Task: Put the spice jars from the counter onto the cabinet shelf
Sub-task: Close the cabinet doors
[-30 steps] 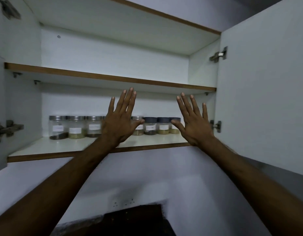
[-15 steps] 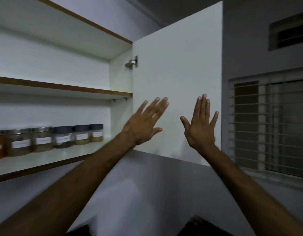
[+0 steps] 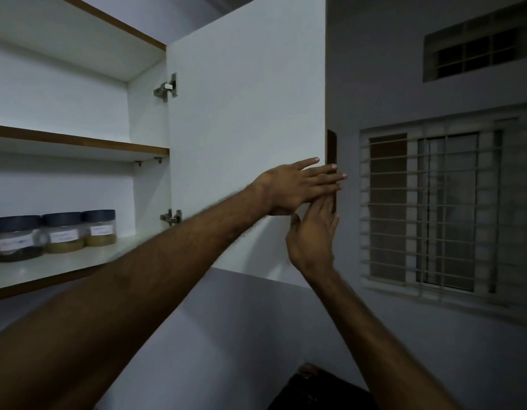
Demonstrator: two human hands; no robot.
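Observation:
Three spice jars with dark lids stand in a row on the lower cabinet shelf (image 3: 64, 266) at the left: one (image 3: 18, 238), a second (image 3: 64, 232), a third (image 3: 99, 227). The white cabinet door (image 3: 244, 119) stands swung out to the right. My left hand (image 3: 297, 184) lies flat with fingers stretched across the door's free edge, by the dark handle (image 3: 332, 149). My right hand (image 3: 312, 235) is just below it, fingers up at the same edge, partly hidden by the left hand. Neither hand holds a jar.
An upper shelf (image 3: 78, 142) sits above the jars. Two metal hinges (image 3: 167, 87) (image 3: 171, 216) join the door to the cabinet. A barred window (image 3: 440, 208) and a small vent window (image 3: 478, 51) are on the right wall. Something dark lies at the bottom (image 3: 318, 389).
The view swung right, so most jars left the frame. Both hands moved from in front of the shelf to the door's free edge, and the left hand now overlaps the right.

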